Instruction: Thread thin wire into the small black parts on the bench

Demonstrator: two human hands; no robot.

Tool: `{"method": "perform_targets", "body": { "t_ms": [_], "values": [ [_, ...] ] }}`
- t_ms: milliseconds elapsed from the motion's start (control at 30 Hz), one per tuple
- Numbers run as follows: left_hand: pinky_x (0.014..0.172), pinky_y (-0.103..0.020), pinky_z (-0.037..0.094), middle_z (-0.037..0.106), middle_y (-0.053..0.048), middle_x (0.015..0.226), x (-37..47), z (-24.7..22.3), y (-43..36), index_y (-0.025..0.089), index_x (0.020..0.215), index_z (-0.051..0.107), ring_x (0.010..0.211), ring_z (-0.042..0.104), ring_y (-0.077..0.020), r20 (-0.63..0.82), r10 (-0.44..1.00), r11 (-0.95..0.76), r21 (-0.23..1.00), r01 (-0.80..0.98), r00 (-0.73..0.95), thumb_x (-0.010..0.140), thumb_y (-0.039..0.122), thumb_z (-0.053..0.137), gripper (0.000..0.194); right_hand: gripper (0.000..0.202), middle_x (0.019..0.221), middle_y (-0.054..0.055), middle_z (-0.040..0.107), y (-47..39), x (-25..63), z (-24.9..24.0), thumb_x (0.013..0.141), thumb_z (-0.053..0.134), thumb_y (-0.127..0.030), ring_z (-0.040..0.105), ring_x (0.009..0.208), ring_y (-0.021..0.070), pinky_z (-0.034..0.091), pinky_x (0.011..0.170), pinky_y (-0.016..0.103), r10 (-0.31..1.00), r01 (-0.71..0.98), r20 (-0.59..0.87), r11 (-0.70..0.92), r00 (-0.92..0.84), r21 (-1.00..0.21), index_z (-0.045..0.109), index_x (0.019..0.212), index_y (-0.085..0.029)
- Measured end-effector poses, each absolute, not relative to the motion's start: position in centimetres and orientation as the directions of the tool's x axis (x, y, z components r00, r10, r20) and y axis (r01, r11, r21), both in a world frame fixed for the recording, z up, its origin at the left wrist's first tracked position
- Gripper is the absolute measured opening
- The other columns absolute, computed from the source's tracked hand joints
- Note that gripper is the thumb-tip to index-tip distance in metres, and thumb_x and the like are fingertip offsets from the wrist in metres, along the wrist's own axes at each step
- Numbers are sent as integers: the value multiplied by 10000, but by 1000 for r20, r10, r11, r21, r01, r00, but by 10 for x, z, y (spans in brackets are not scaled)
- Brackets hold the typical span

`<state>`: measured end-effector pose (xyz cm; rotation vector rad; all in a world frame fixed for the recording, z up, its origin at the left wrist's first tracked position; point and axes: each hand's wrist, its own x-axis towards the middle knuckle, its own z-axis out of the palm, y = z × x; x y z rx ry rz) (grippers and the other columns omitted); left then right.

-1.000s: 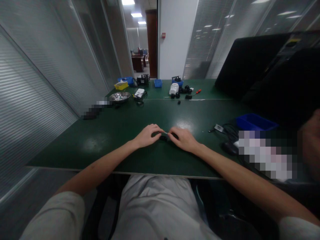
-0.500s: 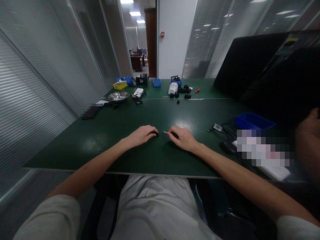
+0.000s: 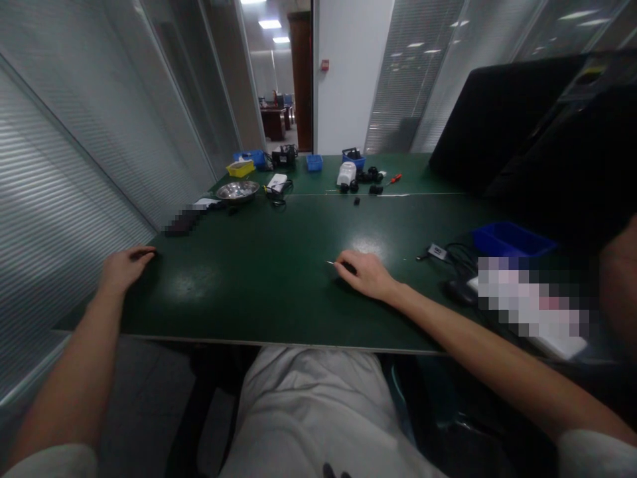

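Note:
My right hand (image 3: 367,273) rests on the green table (image 3: 259,292) in front of me, its thumb and fingers closed on a thin silver rod (image 3: 330,263). The rod's tip points left; my fingers hide its other end. Far to the left, my left hand (image 3: 124,269) is near the table's left edge, thumb and fingertips drawn close together. Whatever may be between those fingertips is too small and dark to name. A dark, blurred-out flat object (image 3: 183,222) lies just beyond that hand.
Along the back are a metal bowl (image 3: 237,192), a yellow tray (image 3: 240,168), a small blue basket (image 3: 314,163), black parts (image 3: 371,174) and a red screwdriver (image 3: 395,178). At right are a blue tray (image 3: 515,240), a cable (image 3: 460,255), a black mouse (image 3: 460,292) and another person's arm (image 3: 620,285).
My left hand has swung from the table's middle, where it held a small black piece, to the far left edge. My right hand stays in place, holding the rod.

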<state>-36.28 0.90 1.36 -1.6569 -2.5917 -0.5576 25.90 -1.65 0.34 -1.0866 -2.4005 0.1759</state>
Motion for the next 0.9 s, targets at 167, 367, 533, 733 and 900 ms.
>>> {"method": "perform_targets", "body": {
  "t_ms": [167,367,533,733,900],
  "values": [
    [642,-202,298,595,-5,629,-348,20,6,117,1141,763,669,498,-181,206,873,376,294,879,-442,879,337,643,363,284,910,41,687,-17,259,5,1060,446,-389,577,724,149,355,669,283,738,666,372,671,-563,-324,649,1006,-198],
    [616,-218,316,561,26,543,-353,19,4,148,1175,755,609,494,-183,164,823,454,386,803,-544,889,396,641,395,295,927,47,697,-18,258,5,1060,441,-401,590,741,157,363,680,290,733,664,379,676,-564,-320,651,999,-202],
    [641,-214,332,623,31,589,-351,23,-1,132,1135,759,613,503,-157,228,785,445,437,781,-575,868,317,671,336,296,939,51,705,-18,258,5,1058,442,-402,593,737,158,370,680,291,730,658,377,680,-570,-322,652,999,-203],
    [616,-218,330,571,37,539,-356,19,-2,129,1208,747,573,465,-155,235,757,459,473,752,-610,876,352,671,407,289,924,40,698,-18,259,6,1059,446,-398,598,735,154,378,679,285,734,656,359,677,-576,-333,654,1009,-204],
    [619,-213,343,605,46,568,-355,20,-4,126,1177,754,592,479,-149,220,744,455,525,719,-631,861,323,707,375,290,934,43,697,-19,259,8,1058,448,-396,593,736,151,374,673,283,727,651,365,685,-582,-327,654,1002,-199]
  ]
}}
